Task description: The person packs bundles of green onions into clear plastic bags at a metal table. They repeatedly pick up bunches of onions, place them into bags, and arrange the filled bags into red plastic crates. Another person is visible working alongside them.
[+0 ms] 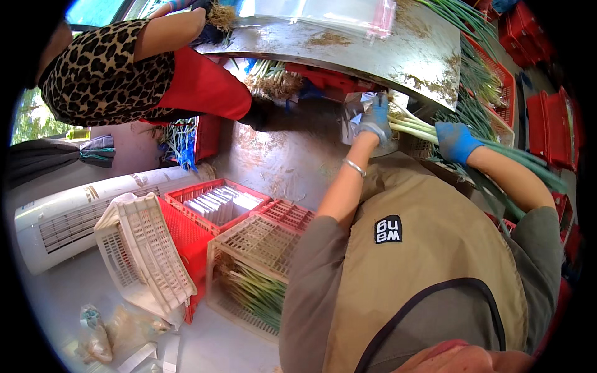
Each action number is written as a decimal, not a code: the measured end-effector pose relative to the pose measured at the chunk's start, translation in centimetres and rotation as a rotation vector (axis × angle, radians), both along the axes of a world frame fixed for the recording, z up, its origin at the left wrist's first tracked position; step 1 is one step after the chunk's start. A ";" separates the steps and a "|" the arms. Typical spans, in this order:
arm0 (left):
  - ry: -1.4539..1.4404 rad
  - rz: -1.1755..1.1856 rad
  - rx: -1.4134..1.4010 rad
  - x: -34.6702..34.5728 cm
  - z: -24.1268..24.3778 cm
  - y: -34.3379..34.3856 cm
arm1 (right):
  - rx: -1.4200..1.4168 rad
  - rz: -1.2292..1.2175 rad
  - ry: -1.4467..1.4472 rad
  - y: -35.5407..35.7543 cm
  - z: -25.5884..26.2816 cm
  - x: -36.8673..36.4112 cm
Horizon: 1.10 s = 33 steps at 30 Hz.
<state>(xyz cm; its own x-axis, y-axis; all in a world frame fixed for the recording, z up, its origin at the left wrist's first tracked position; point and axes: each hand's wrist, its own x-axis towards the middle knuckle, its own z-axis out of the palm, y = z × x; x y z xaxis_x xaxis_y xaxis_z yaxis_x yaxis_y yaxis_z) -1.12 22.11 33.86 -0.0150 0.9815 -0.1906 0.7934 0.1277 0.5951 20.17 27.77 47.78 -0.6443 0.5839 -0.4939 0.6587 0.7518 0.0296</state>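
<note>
My right hand (454, 142), in a blue glove, is closed around a bunch of green onions (415, 128). Their pale stalks point toward my left hand, and the long green leaves trail along my right forearm. My left hand (377, 122), in a grey-blue glove, is at the root end of the bunch, in front of a shiny metal box (353, 114). Its fingers are blurred and partly hidden, so whether they grip the stalks cannot be made out. Just beyond both hands runs the edge of a metal worktable (298, 46).
A co-worker in a red apron (205, 86) stands at the left. Plastic sheets (317, 14) lie on the soil-marked table. Crates of green onions (501, 79) stand at right. Lower left are a white crate (144, 252), an onion-filled crate (254, 228) and a fallen air conditioner (93, 210).
</note>
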 end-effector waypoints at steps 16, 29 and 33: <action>-0.047 -0.202 0.137 1.4 -0.3 -1.9 | -0.003 0.212 -0.268 2.2 -4.2 -1.9; -0.750 0.222 0.017 3.7 -7.2 -9.4 | -1.517 -1.305 -0.198 1.4 -6.7 -6.0; -1.261 0.385 -0.035 5.6 -3.1 -8.1 | -1.610 -1.269 -0.118 0.5 -11.5 -6.3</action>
<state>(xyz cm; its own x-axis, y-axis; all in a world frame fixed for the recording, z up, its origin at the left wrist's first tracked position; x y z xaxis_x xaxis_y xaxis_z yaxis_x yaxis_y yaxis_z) 4.52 13.99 30.79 -0.0846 0.9489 -0.3040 -0.3902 0.2492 0.8864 13.87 28.31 36.25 -0.2476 -0.3266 -0.9122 0.7677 -0.6405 0.0209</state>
